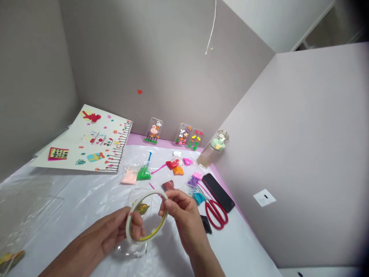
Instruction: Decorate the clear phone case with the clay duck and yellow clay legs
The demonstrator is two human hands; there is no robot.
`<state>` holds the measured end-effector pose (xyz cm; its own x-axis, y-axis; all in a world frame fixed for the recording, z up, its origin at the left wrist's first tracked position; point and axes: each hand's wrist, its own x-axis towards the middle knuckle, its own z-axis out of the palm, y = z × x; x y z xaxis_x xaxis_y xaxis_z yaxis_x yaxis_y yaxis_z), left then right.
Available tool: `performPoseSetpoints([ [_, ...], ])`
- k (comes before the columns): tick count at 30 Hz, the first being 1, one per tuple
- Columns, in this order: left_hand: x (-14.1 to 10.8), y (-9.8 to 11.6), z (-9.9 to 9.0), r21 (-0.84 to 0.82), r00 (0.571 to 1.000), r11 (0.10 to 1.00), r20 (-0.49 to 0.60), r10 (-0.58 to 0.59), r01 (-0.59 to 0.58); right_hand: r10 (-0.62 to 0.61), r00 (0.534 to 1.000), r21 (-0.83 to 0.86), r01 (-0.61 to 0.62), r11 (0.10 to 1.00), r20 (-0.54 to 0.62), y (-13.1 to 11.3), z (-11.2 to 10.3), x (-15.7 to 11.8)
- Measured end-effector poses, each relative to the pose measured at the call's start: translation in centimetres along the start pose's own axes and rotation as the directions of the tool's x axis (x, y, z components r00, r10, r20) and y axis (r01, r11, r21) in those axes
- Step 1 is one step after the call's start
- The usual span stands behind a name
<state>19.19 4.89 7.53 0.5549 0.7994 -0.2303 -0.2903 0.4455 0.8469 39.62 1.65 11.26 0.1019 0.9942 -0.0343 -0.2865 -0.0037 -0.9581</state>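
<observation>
Holding a tape roll (128, 227) tilted above the table (239, 246) — pinched narrowly at the right rim by the right hand (184, 213), gripped at the left rim by the left hand (113, 227). Liable, in judgement, to slip onto the clear plastic (131, 251) below through too light a pinch. Angled inward at both forearms — fingertips curled toward the ring.
</observation>
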Motion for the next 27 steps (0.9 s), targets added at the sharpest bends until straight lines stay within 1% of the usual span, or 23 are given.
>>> performPoseSetpoints([
  [1,-0.1,0.0,0.1,-0.016,1.000,1.000,0.027,-0.014,0.014,0.009,1.000,0.017,-0.009,1.000,-0.010,0.4,-0.1,0.1],
  [3,-0.2,0.1,-0.2,0.012,0.999,1.000,0.030,-0.021,0.021,0.045,0.999,0.048,-0.045,0.998,0.001,0.7,-0.2,0.3],
  [5,-0.1,0.0,-0.8,0.093,0.999,0.995,0.013,-0.031,0.029,0.088,0.995,0.092,-0.092,0.991,0.050,0.9,-0.3,0.3],
  [8,0.3,-0.5,-1.7,0.205,0.999,0.978,0.007,-0.036,0.034,0.127,0.980,0.143,-0.150,0.978,0.154,0.8,-0.1,0.0],
  [10,0.4,-1.0,-2.0,0.217,0.998,0.975,0.027,-0.052,0.045,0.152,0.966,0.151,-0.186,0.971,0.209,0.8,0.1,-0.3],
  [16,0.4,-1.8,-2.6,0.187,0.995,0.978,0.034,-0.095,0.087,0.199,0.939,0.185,-0.256,0.949,0.280,0.8,0.5,-0.7],
  [18,0.4,-1.8,-2.6,0.194,0.995,0.978,0.052,-0.086,0.074,0.205,0.934,0.220,-0.275,0.936,0.293,1.0,0.6,-0.7],
  [20,0.3,-1.9,-2.7,0.244,0.996,0.969,0.071,-0.056,0.037,0.216,0.934,0.244,-0.288,0.926,0.285,1.4,0.7,-0.6],
  [22,0.3,-2.0,-2.8,0.353,0.999,0.935,0.035,-0.023,0.009,0.240,0.929,0.245,-0.312,0.918,0.282,1.6,0.7,-0.5],
  [25,0.3,-2.5,-3.2,0.511,0.996,0.860,-0.074,0.044,0.000,0.263,0.922,0.236,-0.333,0.913,0.283,1.5,0.8,-0.5],
  [27,0.3,-2.7,-3.5,0.575,0.984,0.817,-0.126,0.129,-0.034,0.253,0.928,0.234,-0.319,0.918,0.275,1.2,0.8,-0.6],
])
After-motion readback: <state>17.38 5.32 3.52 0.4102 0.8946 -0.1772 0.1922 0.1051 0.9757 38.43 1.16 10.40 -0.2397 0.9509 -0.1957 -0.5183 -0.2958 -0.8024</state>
